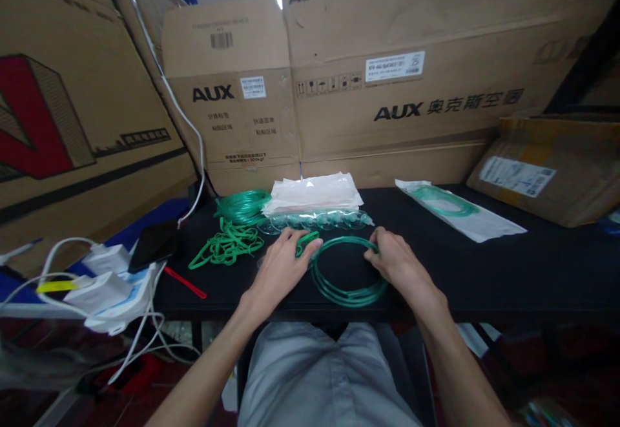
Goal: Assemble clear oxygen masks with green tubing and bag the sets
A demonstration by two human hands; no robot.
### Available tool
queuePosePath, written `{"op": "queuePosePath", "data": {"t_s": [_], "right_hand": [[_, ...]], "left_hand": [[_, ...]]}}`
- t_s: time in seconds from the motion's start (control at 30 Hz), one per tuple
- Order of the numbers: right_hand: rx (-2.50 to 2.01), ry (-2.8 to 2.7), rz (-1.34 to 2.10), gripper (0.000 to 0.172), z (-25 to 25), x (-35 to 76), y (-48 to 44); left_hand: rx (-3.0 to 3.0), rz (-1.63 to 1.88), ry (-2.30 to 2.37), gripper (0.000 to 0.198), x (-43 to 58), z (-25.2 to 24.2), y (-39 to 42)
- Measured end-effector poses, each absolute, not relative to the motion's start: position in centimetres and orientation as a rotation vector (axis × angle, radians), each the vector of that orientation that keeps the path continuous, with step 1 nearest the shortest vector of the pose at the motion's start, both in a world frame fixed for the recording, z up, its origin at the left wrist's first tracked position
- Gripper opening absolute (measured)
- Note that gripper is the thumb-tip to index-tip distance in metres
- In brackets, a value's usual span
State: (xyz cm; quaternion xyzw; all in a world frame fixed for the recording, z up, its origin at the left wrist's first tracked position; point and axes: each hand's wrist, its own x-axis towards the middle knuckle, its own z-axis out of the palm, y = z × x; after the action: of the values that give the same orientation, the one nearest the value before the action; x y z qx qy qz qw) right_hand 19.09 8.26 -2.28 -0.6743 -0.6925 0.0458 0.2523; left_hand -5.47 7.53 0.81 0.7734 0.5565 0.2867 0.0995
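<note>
A coil of clear green tubing [349,298] stands in loops between my two hands at the front of the black table. My right hand [398,260] is closed on the coil's right side, thumb and fingers pinching the loops. On the other side, my left hand [285,265] is closed around a bunched green elastic strap [307,242], touching the coil's left edge. A little clear plastic shows beside that hand, mostly hidden. Behind the hands lie several clear green plastic masks [320,220] in a row.
Left of the masks are a pile of green straps [227,244] and a larger tubing bundle [242,205]. White pouches [314,192] lie behind. A packed pouch [465,214] rests at right. Chargers [104,285], a phone [154,246] and cables crowd the left; cardboard boxes [387,33] wall the back.
</note>
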Motion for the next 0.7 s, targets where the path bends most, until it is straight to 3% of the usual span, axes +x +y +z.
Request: {"op": "queuePosePath", "data": {"t_s": [0.4, 0.7], "right_hand": [[-1.832, -1.801, 0.317, 0.006, -1.4, 24.0, 9.6], [-1.440, -1.749, 0.531, 0.018, 1.1, 24.5, 9.0]], "left_hand": [[2.391, 0.745, 1.514, 0.050, -4.2, 1.4, 7.9], [2.540, 1.060, 1.503, 0.039, -2.8, 1.9, 8.0]]}}
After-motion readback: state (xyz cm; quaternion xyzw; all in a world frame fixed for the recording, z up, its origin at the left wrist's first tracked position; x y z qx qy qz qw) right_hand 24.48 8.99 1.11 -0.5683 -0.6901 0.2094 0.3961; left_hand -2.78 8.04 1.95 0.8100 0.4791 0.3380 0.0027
